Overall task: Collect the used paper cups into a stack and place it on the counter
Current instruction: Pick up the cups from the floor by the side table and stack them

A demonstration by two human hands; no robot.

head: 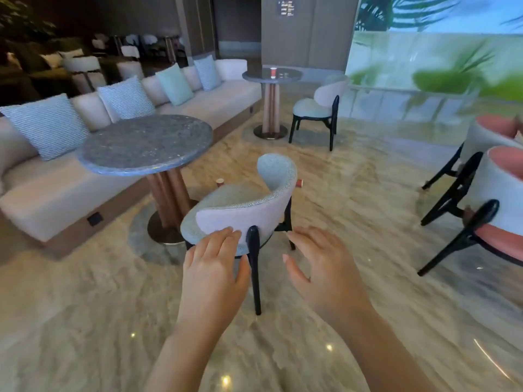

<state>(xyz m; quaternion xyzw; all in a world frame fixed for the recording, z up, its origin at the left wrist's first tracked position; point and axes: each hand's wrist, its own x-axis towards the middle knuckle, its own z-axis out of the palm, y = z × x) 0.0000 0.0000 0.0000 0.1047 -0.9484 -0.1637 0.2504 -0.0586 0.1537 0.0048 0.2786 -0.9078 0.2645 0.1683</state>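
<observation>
A red paper cup [220, 182] stands upright on the floor just beyond the near chair's seat. A second red cup [300, 182] lies on its side on the floor to the right of that chair's backrest. A third red cup [273, 72] stands on the far round table [254, 76]. My left hand [216, 264] and my right hand [317, 264] are held out in front of me, fingers spread and relaxed, holding nothing. Both hover near the back of the near chair [243, 210]; whether the left fingertips touch it is unclear.
A round stone table [147, 142] stands left of the near chair, with a long cushioned sofa [93, 176] behind it. Another chair [317, 108] sits by the far table. Pink-seated chairs [492, 199] stand at the right. Marble floor stretches between them.
</observation>
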